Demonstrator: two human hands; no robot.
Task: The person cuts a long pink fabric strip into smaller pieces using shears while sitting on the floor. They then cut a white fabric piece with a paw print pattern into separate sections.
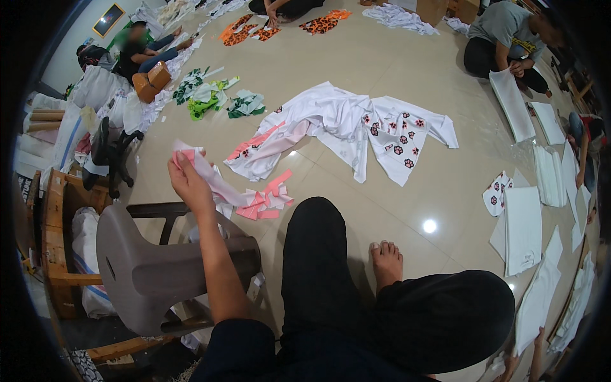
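My left hand [189, 184] is raised above a grey-brown plastic stool [130, 254], its fingers closed on a pink-and-white fabric strip [213, 177]. The strip hangs down to the right, toward a small heap of pink and white fabric scraps [267, 200] on the floor. Beyond the heap lies a spread-out white cloth piece [331, 114] with pink parts on its left and a paw-print panel [398, 137] on its right. My right hand does not show; only my dark-clothed legs and one bare foot are seen below.
Green patterned scraps [210, 99] and orange spotted pieces [324, 22] lie farther off. Stacked white cloth [523, 223] lines the right side, where other people handle fabric. An office chair [108, 149] and wooden frame [54, 235] stand at left.
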